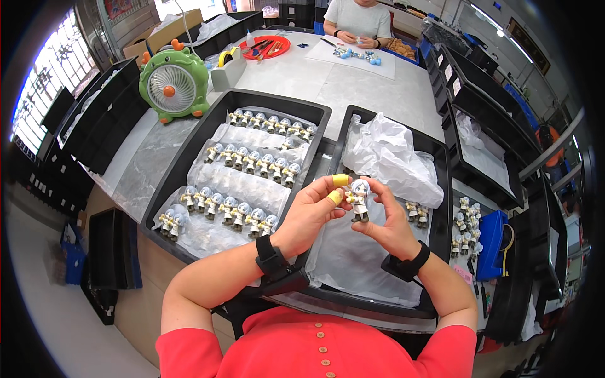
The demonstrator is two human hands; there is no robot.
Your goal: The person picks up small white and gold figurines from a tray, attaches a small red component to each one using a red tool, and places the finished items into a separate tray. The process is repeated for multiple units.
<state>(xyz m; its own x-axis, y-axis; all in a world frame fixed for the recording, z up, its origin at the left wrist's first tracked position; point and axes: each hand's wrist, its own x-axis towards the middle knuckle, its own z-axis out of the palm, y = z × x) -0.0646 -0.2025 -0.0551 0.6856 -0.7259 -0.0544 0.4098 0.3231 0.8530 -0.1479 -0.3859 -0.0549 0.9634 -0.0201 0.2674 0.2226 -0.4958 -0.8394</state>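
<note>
Between my two hands I hold a small figurine (360,200) with pale hair, white clothes and dark boots, upright over the right black tray (353,286). My left hand (312,211), yellow tape on its thumb and a fingertip, pinches the figurine's left side. Fingers and thumb of my right hand (389,220) grip it at its head and feet. Rows of similar figurines (252,160) lie on white paper in the left black tray (249,94). In the right tray, crumpled white paper (394,157) partly covers a few more figurines (416,213).
A green fan (173,85) stands behind the left tray, near a tape dispenser (228,69) and a red tray of tools (268,47). More figurines (465,227) stand at right beside a blue bin (493,246). Across the table a person (359,22) handles small blue parts.
</note>
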